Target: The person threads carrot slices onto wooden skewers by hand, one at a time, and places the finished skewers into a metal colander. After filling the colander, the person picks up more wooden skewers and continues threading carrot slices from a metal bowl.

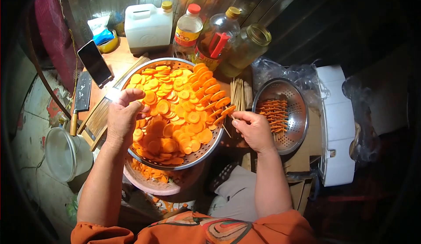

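Observation:
A large metal colander (pixel 206 149) in front of me is heaped with orange carrot slices (pixel 175 112). My left hand (pixel 123 116) hovers over the left side of the heap, its fingers pinched around a carrot slice. My right hand (pixel 253 130) grips the lower end of a thin wooden skewer (pixel 215 97) loaded with several carrot slices, which slants up over the colander's right side. A smaller metal colander (pixel 298 112) on the right contains finished carrot skewers (pixel 274 114).
A bundle of bare skewers (pixel 237 92) lies between the colanders. Behind stand a white jug (pixel 148 26) and three oil bottles (pixel 217 40). On the left are a phone (pixel 94 62), a cleaver (pixel 80 101), and a white bucket (pixel 66 154). A white box (pixel 337 125) sits right.

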Motion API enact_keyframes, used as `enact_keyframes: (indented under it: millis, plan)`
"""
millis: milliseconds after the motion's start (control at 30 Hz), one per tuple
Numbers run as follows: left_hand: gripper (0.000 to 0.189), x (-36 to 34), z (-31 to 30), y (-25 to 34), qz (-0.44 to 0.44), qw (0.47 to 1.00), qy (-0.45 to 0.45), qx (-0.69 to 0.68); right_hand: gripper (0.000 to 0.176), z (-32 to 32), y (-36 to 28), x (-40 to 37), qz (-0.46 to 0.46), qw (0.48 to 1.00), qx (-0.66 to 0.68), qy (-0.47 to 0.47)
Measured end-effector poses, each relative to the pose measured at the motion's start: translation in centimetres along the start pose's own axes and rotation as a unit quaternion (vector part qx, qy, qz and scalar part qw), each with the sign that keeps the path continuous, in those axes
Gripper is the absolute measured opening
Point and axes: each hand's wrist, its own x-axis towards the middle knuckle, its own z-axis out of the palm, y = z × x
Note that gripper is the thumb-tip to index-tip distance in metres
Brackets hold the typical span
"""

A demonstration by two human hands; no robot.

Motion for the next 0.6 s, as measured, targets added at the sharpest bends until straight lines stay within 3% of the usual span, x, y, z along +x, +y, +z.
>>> enact_keyframes:
  millis: [533,600]
  plan:
    - [0.022,-0.3,0.2,-0.5,-0.050,0.998,-0.032,0.021,0.024,0.8,-0.6,-0.1,0.004,0.980,-0.196,0.043]
    - [0.019,-0.1,0.0,-1.1,-0.017,0.992,-0.058,0.108,0.025,0.7,-0.4,-0.1,0.009,0.971,-0.233,0.051]
